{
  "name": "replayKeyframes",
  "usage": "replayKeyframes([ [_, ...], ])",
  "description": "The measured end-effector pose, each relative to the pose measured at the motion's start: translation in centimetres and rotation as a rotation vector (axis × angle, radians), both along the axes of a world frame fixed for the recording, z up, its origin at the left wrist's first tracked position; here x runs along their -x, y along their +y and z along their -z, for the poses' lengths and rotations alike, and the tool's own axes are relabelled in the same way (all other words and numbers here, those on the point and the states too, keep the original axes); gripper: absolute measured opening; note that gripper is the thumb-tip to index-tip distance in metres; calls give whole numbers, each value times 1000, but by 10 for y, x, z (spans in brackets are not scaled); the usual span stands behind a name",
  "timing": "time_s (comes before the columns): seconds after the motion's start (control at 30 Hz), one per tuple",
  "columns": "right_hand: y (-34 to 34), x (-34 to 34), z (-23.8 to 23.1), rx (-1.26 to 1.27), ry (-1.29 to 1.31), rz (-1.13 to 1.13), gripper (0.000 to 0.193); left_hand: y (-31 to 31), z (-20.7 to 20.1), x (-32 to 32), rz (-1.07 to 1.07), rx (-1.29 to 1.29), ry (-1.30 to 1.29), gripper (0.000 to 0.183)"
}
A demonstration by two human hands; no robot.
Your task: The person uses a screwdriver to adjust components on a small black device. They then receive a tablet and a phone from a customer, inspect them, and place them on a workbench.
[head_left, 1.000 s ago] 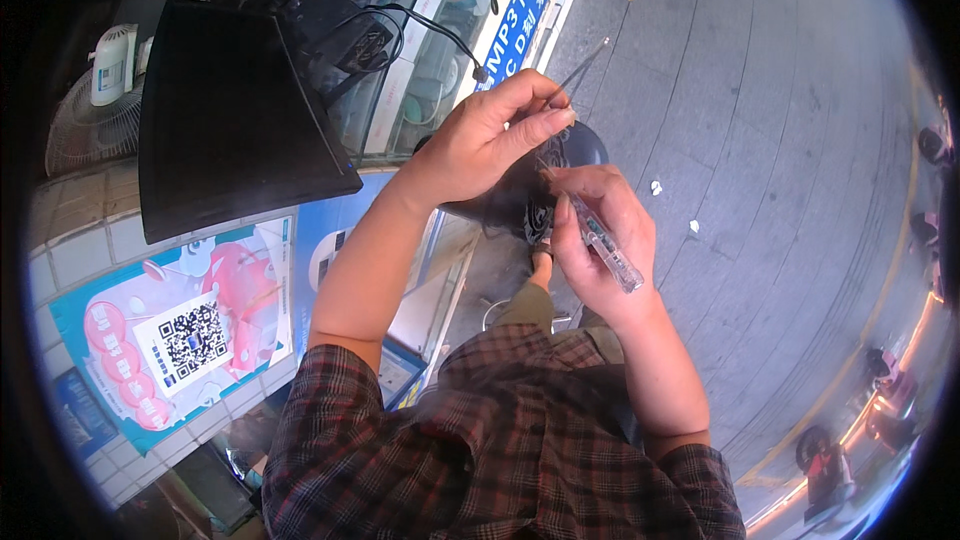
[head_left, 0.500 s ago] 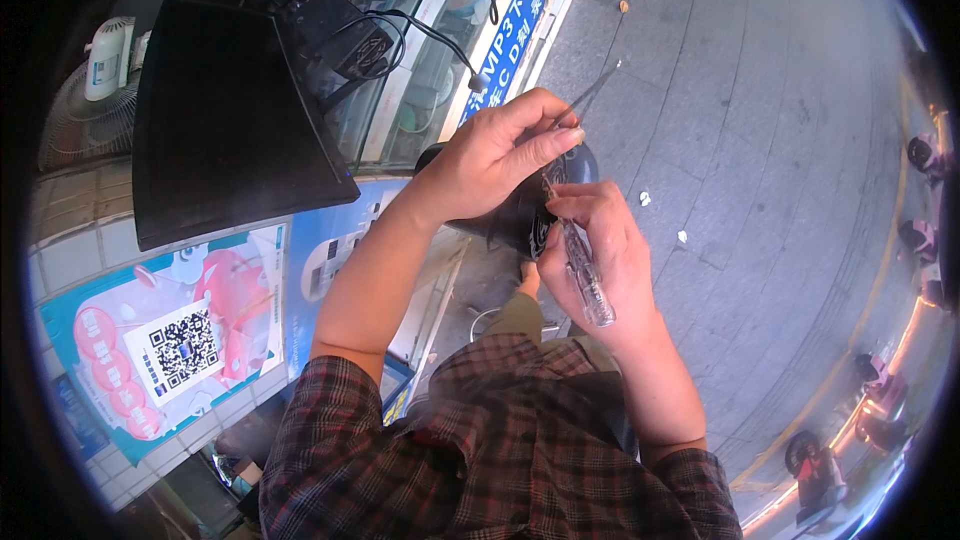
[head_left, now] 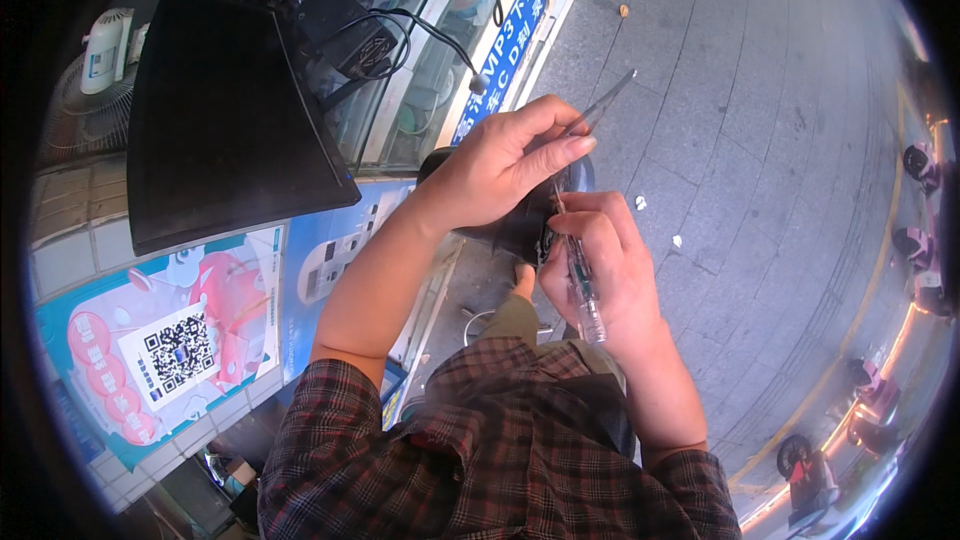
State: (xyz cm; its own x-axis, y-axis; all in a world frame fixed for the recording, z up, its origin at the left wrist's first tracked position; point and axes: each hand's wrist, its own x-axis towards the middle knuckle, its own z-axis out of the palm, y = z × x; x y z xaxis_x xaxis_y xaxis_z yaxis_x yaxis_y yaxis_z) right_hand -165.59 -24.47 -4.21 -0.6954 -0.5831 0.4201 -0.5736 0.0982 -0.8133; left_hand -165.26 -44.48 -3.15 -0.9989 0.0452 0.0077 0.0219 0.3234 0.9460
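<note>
My left hand (head_left: 505,162) is closed, its thumb and fingers pinching a thin, flat, grey strip-like piece (head_left: 607,102) that points up and to the right. The piece's exact kind does not show. Just below, my right hand (head_left: 620,265) wraps its fingers round a screwdriver (head_left: 590,310) with a slim clear handle, the handle's end toward me. Its tip points up toward the left hand and is hard to make out. Beneath both hands is a dark, rounded object (head_left: 435,162), partly covered by them.
On the left a tiled counter (head_left: 105,240) carries a black monitor (head_left: 235,120), a white fan (head_left: 105,50) and a poster with a square code (head_left: 180,352). A cable (head_left: 440,32) hangs over a glass case (head_left: 410,105). Grey paving (head_left: 760,170) spreads right, with parked scooters (head_left: 920,240) beyond.
The flat piece has tilted and shifted slightly right with my left hand, showing more of its face. My right hand has turned the screwdriver slightly, its handle now more upright in the picture.
</note>
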Motion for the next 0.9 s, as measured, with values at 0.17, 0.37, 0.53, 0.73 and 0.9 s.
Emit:
replayKeyframes([
  [0.17, 0, -1, -3, -32, -11, -17, 35, 0, 0, 0, 4, 6, 8, 21],
  [0.37, 0, -2, -1, -35, 3, -22, 37, -2, 0, 0, 7, 19, 17, 22],
  [0.53, -3, -2, -5, -46, 4, -14, 37, -2, 0, 0, 8, 23, 18, 23],
  [0.73, -5, -2, -12, -56, -74, -6, 33, 1, 1, -1, -11, -8, 34, 23],
  [0.9, -6, 6, -11, -7, -181, -7, 22, 0, -2, 0, -1, -23, 28, 23],
])
